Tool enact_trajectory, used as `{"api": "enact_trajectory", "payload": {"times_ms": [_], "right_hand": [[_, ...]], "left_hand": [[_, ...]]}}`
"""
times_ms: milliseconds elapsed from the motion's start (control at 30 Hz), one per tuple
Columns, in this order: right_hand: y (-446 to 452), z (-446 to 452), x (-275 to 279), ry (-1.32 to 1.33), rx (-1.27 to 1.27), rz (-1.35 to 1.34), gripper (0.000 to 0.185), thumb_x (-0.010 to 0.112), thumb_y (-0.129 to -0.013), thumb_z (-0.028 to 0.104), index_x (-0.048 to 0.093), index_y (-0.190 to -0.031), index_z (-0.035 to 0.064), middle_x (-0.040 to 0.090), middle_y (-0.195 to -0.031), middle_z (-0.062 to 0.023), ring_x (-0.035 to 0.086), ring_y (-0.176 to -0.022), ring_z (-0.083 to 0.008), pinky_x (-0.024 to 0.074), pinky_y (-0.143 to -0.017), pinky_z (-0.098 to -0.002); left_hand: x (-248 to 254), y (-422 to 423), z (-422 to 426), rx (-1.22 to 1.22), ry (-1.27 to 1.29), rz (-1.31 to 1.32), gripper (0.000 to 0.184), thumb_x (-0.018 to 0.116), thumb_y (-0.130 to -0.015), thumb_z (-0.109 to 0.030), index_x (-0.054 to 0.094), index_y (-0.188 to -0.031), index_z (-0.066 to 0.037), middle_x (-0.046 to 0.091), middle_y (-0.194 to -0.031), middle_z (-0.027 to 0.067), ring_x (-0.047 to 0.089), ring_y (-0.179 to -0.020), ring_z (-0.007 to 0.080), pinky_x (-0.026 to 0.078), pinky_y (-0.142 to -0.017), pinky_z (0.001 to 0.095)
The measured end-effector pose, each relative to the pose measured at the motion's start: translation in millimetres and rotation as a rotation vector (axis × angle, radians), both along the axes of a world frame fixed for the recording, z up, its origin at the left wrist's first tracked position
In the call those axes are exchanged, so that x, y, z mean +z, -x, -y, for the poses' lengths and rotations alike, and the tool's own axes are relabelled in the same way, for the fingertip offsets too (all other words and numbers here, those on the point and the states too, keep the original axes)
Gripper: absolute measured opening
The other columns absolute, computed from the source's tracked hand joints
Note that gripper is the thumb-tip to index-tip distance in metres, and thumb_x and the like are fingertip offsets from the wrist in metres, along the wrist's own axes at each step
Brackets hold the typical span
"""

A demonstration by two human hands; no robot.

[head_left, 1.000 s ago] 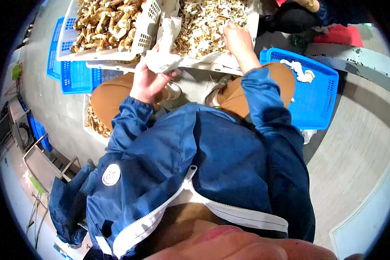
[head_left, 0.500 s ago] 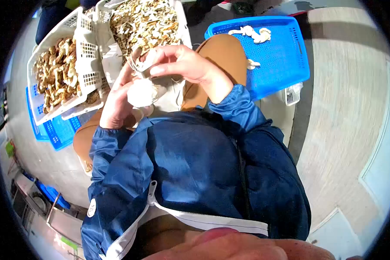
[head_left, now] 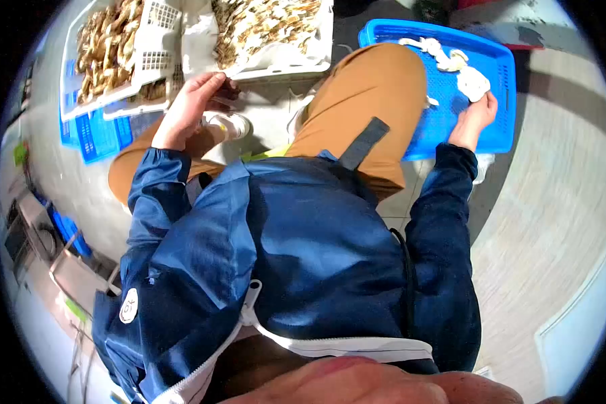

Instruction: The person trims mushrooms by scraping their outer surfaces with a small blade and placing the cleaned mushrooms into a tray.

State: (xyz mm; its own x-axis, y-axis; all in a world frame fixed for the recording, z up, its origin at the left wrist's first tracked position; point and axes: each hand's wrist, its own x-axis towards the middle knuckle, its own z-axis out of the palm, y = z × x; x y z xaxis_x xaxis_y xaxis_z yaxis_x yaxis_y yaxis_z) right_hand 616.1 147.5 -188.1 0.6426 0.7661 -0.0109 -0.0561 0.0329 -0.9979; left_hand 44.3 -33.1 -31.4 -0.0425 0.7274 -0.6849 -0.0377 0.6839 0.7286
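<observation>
My right hand (head_left: 475,122) is at the right, over the blue basket (head_left: 414,149), closed on a round white mushroom (head_left: 473,85). More white mushrooms (head_left: 444,57) lie in the basket beside it, and a small white piece (head_left: 431,102) is near the basket's left side. My left hand (head_left: 194,101) is held in front of the white crates, thumb and fingers drawn together. Its fingertips are in shadow, so what they hold, if anything, cannot be made out.
A white crate (head_left: 296,69) of pale mushroom pieces stands ahead. Left of it is a white crate (head_left: 101,104) full of brown mushrooms, with blue baskets (head_left: 97,138) below. My knee (head_left: 387,81) rises between the crates and the right-hand basket. A shoe (head_left: 230,126) shows below my left hand.
My hands were together around the white mushroom over my lap. My right hand has carried it right to the blue basket, while my left hand stays at the left without it.
</observation>
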Motion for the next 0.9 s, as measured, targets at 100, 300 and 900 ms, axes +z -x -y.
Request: {"api": "enact_trajectory", "payload": {"times_ms": [100, 300, 900], "right_hand": [[8, 1, -51, 0.161, -0.067, 0.049, 0.016, 0.072, -0.089, 0.002, 0.063, -0.102, -0.0015, 0.069, -0.091, -0.0133, 0.067, -0.078, -0.0204, 0.056, -0.069, -0.0332], [-8, 1, -145, 0.311, 0.033, 0.226, 0.017, 0.079, -0.084, 0.01, 0.067, -0.086, -0.0011, 0.068, -0.083, -0.0076, 0.06, -0.075, -0.0144, 0.0498, -0.066, -0.0314], [285, -27, -40, 0.666, 1.392, 0.903, 0.023, 0.06, -0.097, 0.018, 0.068, -0.11, 0.0002, 0.073, -0.101, -0.0189, 0.07, -0.092, -0.0289, 0.0557, -0.084, -0.0402]], "left_hand": [[-52, 20, 48, 0.028, 0.162, 0.065, 0.025, 0.054, -0.103, -0.022, 0.066, -0.116, -0.004, 0.07, -0.102, 0.0052, 0.065, -0.092, 0.0158, 0.054, -0.078, 0.0333], [-183, 29, 89, -0.726, 0.058, -0.531, 0.037, 0.063, -0.091, -0.021, 0.063, -0.121, -0.001, 0.068, -0.111, 0.0214, 0.068, -0.095, 0.0362, 0.054, -0.084, 0.0433], [-383, -11, 44, -0.96, -0.198, -0.538, 0.033, 0.046, -0.097, -0.015, 0.063, -0.12, 0.002, 0.068, -0.117, 0.0224, 0.068, -0.104, 0.0365, 0.053, -0.092, 0.0463]]}}
